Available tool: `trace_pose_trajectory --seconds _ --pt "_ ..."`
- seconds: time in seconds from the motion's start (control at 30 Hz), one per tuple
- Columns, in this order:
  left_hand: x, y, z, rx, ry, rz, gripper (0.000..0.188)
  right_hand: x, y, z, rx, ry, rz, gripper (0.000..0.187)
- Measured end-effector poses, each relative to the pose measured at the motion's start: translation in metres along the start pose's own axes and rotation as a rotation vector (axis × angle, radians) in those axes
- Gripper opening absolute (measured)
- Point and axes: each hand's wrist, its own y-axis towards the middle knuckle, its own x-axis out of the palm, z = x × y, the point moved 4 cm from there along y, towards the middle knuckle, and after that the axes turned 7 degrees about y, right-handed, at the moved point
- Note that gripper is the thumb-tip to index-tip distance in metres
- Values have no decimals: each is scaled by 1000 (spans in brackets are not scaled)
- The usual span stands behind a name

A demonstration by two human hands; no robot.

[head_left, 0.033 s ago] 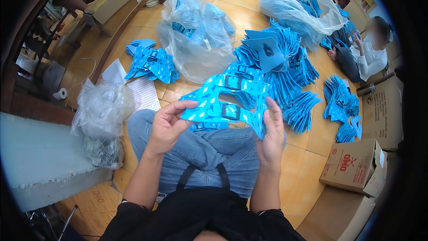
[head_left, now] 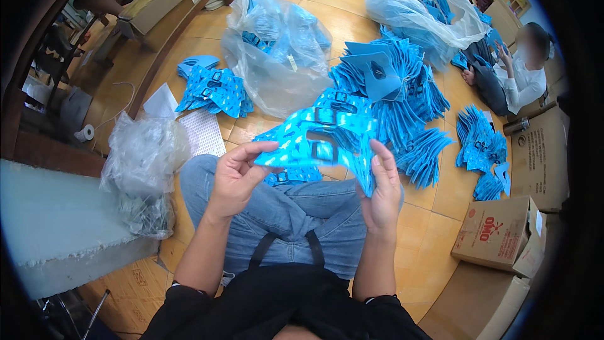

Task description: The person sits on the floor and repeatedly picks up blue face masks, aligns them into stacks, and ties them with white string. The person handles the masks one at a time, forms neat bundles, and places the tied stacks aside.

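Note:
A blue fabric piece (head_left: 291, 145) with a pale print, black buckles and a cut-out is stretched between my hands above my crossed legs. My left hand (head_left: 236, 182) pinches its left corner between thumb and fingers. At the other end, my right hand (head_left: 382, 192) grips the right edge, fingers upright behind it. The lower buckle is blurred. More of these patterned pieces lie under and just beyond it, partly hidden. A fanned heap of plain blue pieces (head_left: 402, 79) spreads beyond my right hand.
Clear plastic bags of blue pieces (head_left: 280, 82) (head_left: 465, 34) stand farther off. A small patterned stack (head_left: 217, 91) and crumpled plastic (head_left: 141, 164) lie left. Cardboard boxes (head_left: 487, 230) line the right, where another person (head_left: 522, 82) sits. A wooden frame (head_left: 167, 44) stands at far left.
The fabric piece has tilted slightly between my hands and its lower buckle has blurred. Both hands keep their hold and have barely shifted.

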Motion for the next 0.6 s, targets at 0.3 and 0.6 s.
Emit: trace_pose_trajectory --seconds 0.3,0.6 --pt "-10 9 -7 -93 142 288 22 7 -1 -3 100 180 -180 62" --pt "-8 11 -1 -54 6 276 28 7 2 -3 57 92 -173 54"
